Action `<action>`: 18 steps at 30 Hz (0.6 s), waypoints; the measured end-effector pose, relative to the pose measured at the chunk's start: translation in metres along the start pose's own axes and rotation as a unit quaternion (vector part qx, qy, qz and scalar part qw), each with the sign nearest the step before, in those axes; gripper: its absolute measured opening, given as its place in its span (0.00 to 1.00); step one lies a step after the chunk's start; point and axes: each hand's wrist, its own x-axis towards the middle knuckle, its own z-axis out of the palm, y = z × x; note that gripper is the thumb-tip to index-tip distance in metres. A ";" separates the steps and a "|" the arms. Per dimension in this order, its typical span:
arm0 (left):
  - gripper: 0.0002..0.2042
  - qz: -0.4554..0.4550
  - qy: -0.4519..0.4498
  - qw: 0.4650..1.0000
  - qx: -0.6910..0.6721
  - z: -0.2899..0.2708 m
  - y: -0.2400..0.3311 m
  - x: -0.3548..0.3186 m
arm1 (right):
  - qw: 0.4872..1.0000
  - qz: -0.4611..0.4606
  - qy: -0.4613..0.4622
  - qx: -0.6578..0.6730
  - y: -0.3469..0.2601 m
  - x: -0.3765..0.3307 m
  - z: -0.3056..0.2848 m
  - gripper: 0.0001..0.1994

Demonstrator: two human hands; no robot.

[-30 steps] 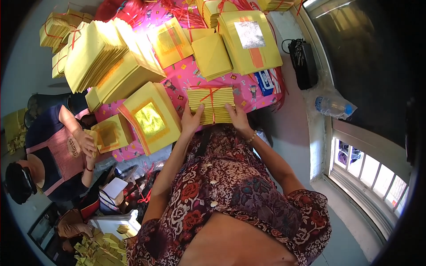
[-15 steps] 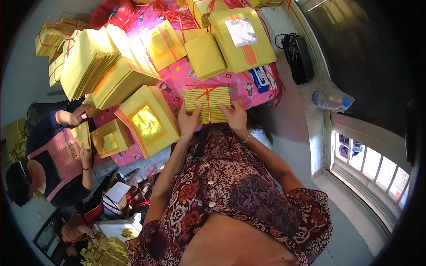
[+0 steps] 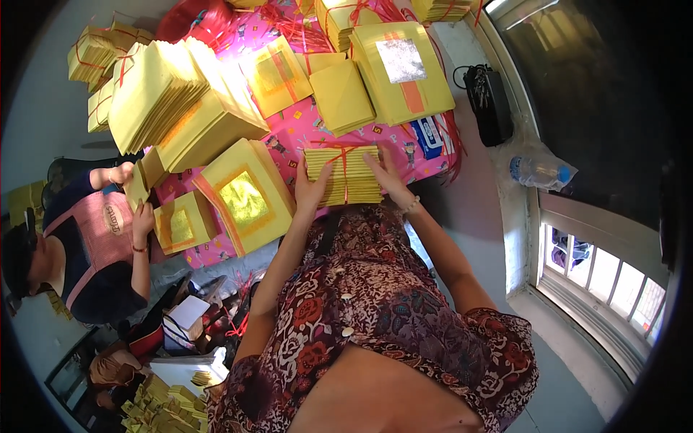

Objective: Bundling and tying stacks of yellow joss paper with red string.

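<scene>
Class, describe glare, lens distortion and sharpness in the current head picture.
Head view: glare bleaches part of the tall yellow stacks; head view: the frame beside the dark panel bows, corners black; head view: the tied bundle looks fairly sharp.

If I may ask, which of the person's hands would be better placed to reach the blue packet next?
Probably the right hand: it is at the right side of the tied yellow bundle, nearer the blue packet than the left hand opposite.

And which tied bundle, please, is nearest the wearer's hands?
The yellow bundle between the left hand and the right hand; other tied bundles sit farther off.
</scene>
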 end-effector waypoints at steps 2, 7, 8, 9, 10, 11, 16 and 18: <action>0.34 -0.038 -0.025 0.993 0.107 0.005 0.021 0.005 | 0.996 -0.040 0.006 -0.081 0.044 0.021 -0.006 0.35; 0.37 -0.095 -0.035 0.963 0.249 -0.007 0.029 0.000 | 0.990 -0.015 -0.002 -0.139 -0.004 -0.001 0.006 0.31; 0.37 -0.098 -0.048 0.965 0.240 -0.009 0.024 0.003 | 0.991 -0.018 -0.009 -0.129 -0.003 -0.001 0.005 0.30; 0.37 -0.101 -0.062 0.966 0.231 -0.011 0.023 0.005 | 0.991 -0.018 -0.011 -0.129 -0.001 -0.004 0.004 0.30; 0.37 -0.102 -0.060 0.966 0.231 -0.011 0.021 0.005 | 0.992 -0.030 0.002 -0.126 0.001 -0.006 0.002 0.30; 0.37 -0.093 -0.056 0.967 0.230 -0.009 0.018 0.005 | 0.992 -0.041 0.016 -0.123 0.003 -0.007 0.002 0.31; 0.35 -0.045 -0.063 0.987 0.140 -0.001 0.013 0.015 | 0.993 0.006 0.014 -0.119 0.013 0.001 -0.001 0.33; 0.33 -0.025 -0.039 0.989 0.141 0.000 0.011 0.011 | 0.991 0.043 -0.020 -0.128 0.009 0.002 -0.003 0.34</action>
